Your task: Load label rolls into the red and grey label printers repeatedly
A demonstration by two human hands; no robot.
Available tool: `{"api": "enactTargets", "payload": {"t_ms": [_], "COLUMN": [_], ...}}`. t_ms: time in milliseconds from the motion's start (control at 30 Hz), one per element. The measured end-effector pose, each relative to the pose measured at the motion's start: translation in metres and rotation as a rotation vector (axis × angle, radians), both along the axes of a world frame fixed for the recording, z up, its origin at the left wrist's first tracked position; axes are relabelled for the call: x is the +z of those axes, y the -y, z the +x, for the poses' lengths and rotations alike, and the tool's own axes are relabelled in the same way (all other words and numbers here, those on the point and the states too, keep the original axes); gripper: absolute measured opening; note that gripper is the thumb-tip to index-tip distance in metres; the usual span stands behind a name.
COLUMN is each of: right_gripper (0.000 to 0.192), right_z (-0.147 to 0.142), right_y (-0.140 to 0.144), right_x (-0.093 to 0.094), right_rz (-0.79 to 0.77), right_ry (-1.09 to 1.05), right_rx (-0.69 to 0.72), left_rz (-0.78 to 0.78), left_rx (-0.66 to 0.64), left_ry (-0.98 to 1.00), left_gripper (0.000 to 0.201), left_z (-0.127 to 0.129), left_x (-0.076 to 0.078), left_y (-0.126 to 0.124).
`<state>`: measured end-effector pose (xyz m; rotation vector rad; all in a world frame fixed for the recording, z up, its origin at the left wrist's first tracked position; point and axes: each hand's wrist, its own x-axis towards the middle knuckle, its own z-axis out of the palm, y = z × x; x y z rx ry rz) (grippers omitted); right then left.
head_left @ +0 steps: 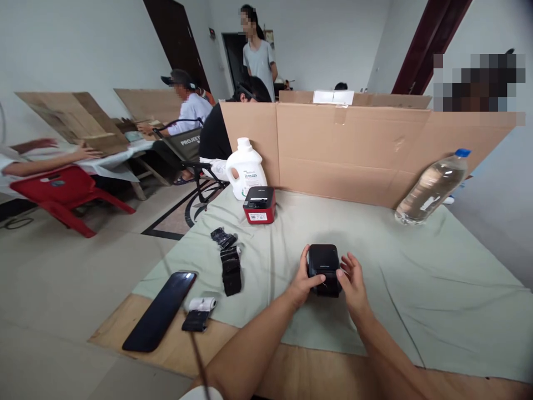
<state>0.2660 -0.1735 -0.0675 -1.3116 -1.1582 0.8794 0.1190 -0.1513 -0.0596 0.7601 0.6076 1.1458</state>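
Observation:
A small black box-shaped device, which looks like a receipt printer [323, 256], sits low over the cloth in front of me. A dark glossy strip or panel shows on its near side. My left hand [303, 284] grips its left side, thumb across the front. At the right front edge is the thumb of my right hand [353, 283], its fingers spread and apart from the device. To the left lie a paper roll with a black strip [231, 269], a crumpled black strip [224, 238] and another white roll with a black tail [202, 305].
A red and black printer [259, 205] stands before a white jug [246, 169]. A cardboard screen [333, 150] borders the far edge; a water bottle [433, 186] leans at right. A dark phone [160, 311] lies front left. Other people sit and stand beyond.

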Motion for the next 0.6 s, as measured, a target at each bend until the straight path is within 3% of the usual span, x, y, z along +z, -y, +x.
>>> {"api": "enactTargets", "payload": {"t_ms": [233,400,600], "right_gripper": [0.082,0.084,0.081], "right_z": [-0.006,0.001,0.003], "right_y": [-0.001,-0.002,-0.003], "right_x": [-0.015,-0.012,-0.007], "right_rz": [-0.106,-0.166,-0.219], "right_ry": [-0.265,-0.393,-0.483], "right_rx": [0.083,0.09,0.116], "left_rz": [0.082,-0.061,-0.127], "left_rx": [-0.058,-0.092,-0.082], "left_ry": [-0.119,0.0,-0.035], "left_gripper": [0.111,0.083,0.069], "left_z": [0.004,0.001,0.0], "left_x": [-0.01,-0.018,-0.018], "left_y": [0.001,-0.008,-0.01]}}
